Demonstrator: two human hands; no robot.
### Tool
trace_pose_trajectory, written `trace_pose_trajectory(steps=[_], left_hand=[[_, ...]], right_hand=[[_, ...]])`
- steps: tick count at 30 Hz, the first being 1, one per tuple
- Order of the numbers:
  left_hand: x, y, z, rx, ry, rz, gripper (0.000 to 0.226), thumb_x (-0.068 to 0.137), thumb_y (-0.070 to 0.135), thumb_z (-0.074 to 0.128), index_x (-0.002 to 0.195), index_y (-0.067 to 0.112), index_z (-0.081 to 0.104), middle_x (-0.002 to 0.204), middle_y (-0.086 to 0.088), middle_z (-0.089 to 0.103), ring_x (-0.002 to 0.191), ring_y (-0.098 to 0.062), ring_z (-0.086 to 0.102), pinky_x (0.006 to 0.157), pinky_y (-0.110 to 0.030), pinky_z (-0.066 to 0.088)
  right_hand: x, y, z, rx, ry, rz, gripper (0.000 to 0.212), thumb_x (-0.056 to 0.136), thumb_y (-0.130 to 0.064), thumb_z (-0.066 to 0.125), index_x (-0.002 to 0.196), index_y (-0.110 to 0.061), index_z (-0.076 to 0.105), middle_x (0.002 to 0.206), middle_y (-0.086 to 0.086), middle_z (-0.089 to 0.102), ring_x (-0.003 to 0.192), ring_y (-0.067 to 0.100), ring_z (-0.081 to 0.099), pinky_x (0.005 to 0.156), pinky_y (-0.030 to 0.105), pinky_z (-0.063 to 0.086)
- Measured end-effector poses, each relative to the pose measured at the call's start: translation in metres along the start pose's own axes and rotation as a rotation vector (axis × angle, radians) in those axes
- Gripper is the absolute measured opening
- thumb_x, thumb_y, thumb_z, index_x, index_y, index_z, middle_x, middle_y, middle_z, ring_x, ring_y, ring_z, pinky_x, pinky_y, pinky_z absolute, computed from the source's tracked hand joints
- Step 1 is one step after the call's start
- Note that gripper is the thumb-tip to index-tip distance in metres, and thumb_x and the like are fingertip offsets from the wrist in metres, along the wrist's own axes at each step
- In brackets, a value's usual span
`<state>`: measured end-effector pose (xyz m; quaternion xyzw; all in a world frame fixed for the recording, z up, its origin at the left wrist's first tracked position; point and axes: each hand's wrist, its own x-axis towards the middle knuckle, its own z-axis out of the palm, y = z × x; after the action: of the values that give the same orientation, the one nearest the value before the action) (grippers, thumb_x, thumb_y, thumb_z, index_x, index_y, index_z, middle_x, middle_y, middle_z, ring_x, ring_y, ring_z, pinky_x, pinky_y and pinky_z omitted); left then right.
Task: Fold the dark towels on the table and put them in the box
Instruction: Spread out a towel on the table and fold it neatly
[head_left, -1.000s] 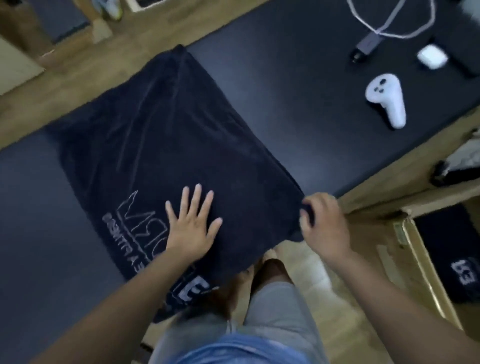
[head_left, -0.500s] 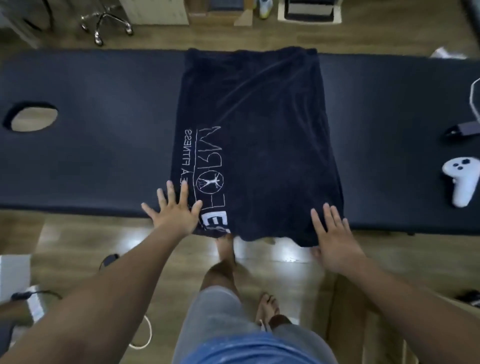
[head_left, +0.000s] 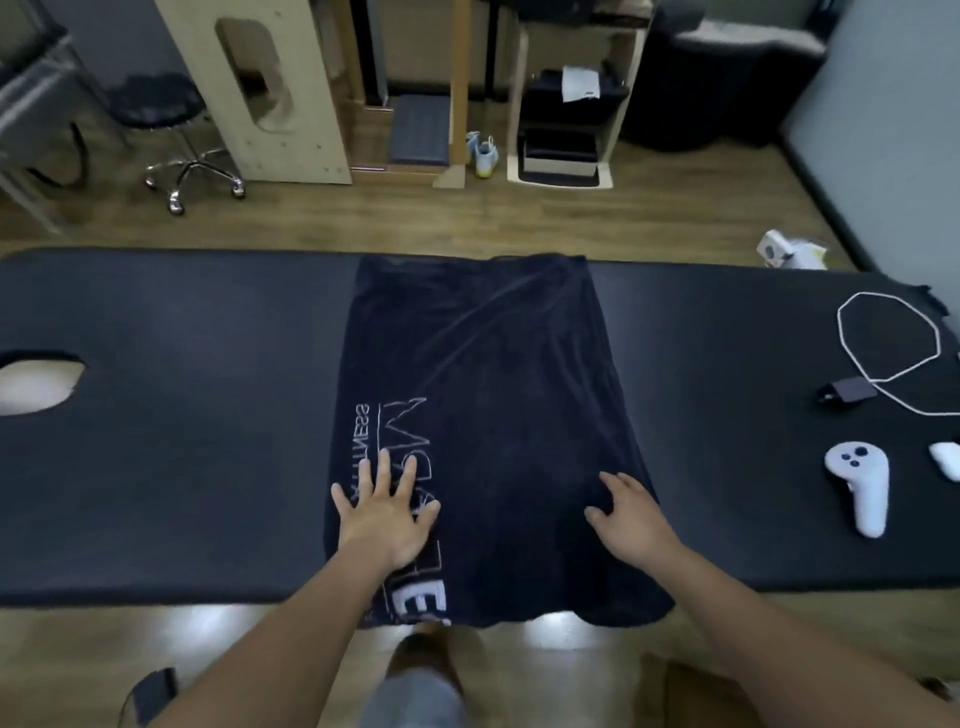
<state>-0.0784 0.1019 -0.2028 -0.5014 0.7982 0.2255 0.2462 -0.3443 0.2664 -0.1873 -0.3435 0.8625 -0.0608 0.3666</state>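
A dark towel (head_left: 493, 395) with white lettering lies spread across the black padded table (head_left: 182, 441), its near end hanging over the front edge. My left hand (head_left: 387, 512) lies flat with spread fingers on the lettering near the towel's left side. My right hand (head_left: 626, 512) rests on the towel's right part, fingers relaxed and slightly bent, holding nothing. The box is out of view.
A white controller (head_left: 860, 483), a second white object (head_left: 948, 460), a dark adapter (head_left: 847, 391) and a looped white cable (head_left: 883, 338) lie on the table's right end. A face hole (head_left: 36, 387) opens at the left end. Beyond the table are a stool (head_left: 171, 130) and wooden furniture (head_left: 270, 88).
Both hands have moved forward from the towel's near edge onto its surface. A second ago the right hand pinched the towel's corner; it has let go. The view has tilted up.
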Motion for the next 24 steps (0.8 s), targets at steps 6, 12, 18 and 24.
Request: trace_pose_trajectory(steps=[6,12,18,24], left_hand=[[0.083,-0.004,-0.034,0.083,0.131,0.113,0.070,0.100,0.065,0.009,0.156,0.035,-0.022,0.163,-0.007,-0.032,0.150,-0.036,-0.030,0.119,-0.067,-0.008],[0.133,0.003,-0.057,0.128,0.191,0.177,0.069,0.099,0.065,0.004,0.155,0.036,-0.024,0.165,-0.006,-0.029,0.149,-0.038,-0.030,0.118,-0.069,-0.008],[0.154,0.011,-0.065,0.062,0.254,0.134,0.081,0.092,0.078,0.006,0.156,0.035,-0.018,0.166,-0.008,-0.024,0.151,-0.038,-0.026,0.117,-0.070,-0.009],[0.178,0.021,-0.083,-0.022,0.244,-0.046,0.083,0.090,0.080,0.007,0.157,0.036,-0.017,0.165,-0.013,-0.026,0.148,-0.048,-0.027,0.115,-0.075,-0.005]], right_hand=[[0.084,-0.029,-0.037,0.222,0.316,0.129,0.050,0.100,-0.027,0.054,0.144,-0.006,0.045,0.145,0.015,0.049,0.133,0.030,0.046,0.112,0.037,0.035],[0.131,-0.049,-0.051,0.439,0.390,0.307,0.034,0.095,-0.033,0.063,0.118,-0.009,0.063,0.106,0.003,0.062,0.107,0.026,0.060,0.093,0.034,0.045],[0.125,-0.028,-0.053,0.584,0.655,0.455,0.021,0.101,-0.028,0.052,0.097,-0.010,0.062,0.086,0.000,0.060,0.091,0.025,0.058,0.080,0.032,0.040],[0.154,-0.042,-0.062,0.478,0.551,0.416,0.034,0.097,-0.042,0.057,0.115,-0.014,0.059,0.100,-0.005,0.061,0.099,0.020,0.057,0.080,0.032,0.041]])
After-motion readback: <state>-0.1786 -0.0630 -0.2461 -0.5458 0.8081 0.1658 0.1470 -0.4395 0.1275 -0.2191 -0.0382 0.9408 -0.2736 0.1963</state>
